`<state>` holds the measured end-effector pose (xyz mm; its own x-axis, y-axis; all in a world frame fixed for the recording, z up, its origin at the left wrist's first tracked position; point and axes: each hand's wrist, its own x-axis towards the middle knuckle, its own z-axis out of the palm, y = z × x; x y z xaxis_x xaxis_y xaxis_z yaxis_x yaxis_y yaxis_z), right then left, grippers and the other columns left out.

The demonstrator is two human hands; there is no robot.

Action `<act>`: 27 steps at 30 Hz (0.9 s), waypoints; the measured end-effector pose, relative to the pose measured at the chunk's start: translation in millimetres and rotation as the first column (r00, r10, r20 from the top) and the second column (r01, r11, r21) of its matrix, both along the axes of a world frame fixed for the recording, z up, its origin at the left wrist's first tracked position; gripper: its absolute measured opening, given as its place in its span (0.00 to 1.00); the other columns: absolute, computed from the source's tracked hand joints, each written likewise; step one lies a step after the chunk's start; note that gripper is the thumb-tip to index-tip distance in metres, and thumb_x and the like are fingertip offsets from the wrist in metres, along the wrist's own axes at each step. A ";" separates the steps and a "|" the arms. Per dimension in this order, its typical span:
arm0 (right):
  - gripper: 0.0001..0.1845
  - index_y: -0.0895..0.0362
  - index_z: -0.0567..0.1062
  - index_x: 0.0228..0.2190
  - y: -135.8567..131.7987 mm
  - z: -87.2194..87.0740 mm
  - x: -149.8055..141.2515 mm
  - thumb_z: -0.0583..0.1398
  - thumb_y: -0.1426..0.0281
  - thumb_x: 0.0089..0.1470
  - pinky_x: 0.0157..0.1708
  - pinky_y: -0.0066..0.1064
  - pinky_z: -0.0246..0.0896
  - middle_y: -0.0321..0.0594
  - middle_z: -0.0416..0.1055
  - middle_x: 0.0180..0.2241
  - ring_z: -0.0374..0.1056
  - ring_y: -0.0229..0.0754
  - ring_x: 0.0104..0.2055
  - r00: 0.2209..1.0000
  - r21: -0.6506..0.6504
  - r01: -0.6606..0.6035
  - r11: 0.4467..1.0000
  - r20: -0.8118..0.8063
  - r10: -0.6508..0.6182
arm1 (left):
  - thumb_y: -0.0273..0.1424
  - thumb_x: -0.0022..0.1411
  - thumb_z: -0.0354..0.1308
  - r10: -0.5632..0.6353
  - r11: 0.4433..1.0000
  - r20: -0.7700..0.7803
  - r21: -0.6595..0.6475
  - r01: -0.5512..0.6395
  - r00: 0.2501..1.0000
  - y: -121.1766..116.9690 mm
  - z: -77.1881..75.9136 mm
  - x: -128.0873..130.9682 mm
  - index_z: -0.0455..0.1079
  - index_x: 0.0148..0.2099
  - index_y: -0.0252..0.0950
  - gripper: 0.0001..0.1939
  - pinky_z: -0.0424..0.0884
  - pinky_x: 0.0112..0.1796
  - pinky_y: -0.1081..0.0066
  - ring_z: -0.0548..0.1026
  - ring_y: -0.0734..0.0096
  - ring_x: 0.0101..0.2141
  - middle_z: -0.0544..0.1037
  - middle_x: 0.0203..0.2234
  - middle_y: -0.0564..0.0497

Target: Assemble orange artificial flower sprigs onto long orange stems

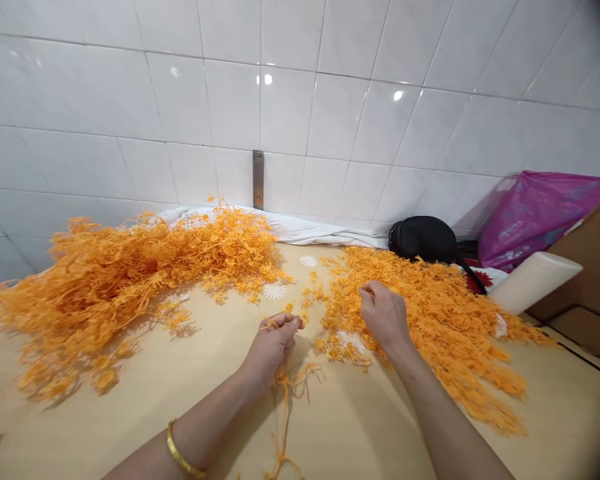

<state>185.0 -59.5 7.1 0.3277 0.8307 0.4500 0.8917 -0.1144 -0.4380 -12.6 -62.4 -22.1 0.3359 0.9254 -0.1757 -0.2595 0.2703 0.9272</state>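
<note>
Pinched between the fingers of my left hand (279, 340) is an orange artificial flower branch (284, 417), its thin bare stem hanging down toward the table's near edge. Small orange bits show just above those fingertips. My right hand (384, 313) is closed over the inner edge of the right pile of orange artificial flowers (430, 320); whatever its fingers hold is hidden. On the left lies a bushy heap of orange artificial flower branches (145, 273), with stems tangled together. White daisy-shaped pieces (275, 291) lie between the two piles.
A white tiled wall (230, 100) rises behind the table (215, 353), with white cloth (310, 230) along its foot. A black case (423, 239), a purple bag (535, 213), a cream bottle (537, 280) and a cardboard box (590, 287) stand at the right.
</note>
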 end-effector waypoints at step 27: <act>0.11 0.58 0.64 0.20 -3.1 -20.3 -60.1 0.62 0.70 0.33 0.13 0.21 0.39 0.25 0.56 0.12 0.47 0.26 0.13 0.285 0.030 -0.516 0.856 -0.936 0.205 | 0.33 0.45 0.58 0.101 0.995 0.045 0.023 -0.102 0.994 3.1 -5.4 5.9 0.60 0.23 0.34 0.11 0.41 0.15 0.79 0.44 0.87 0.11 0.50 0.08 0.62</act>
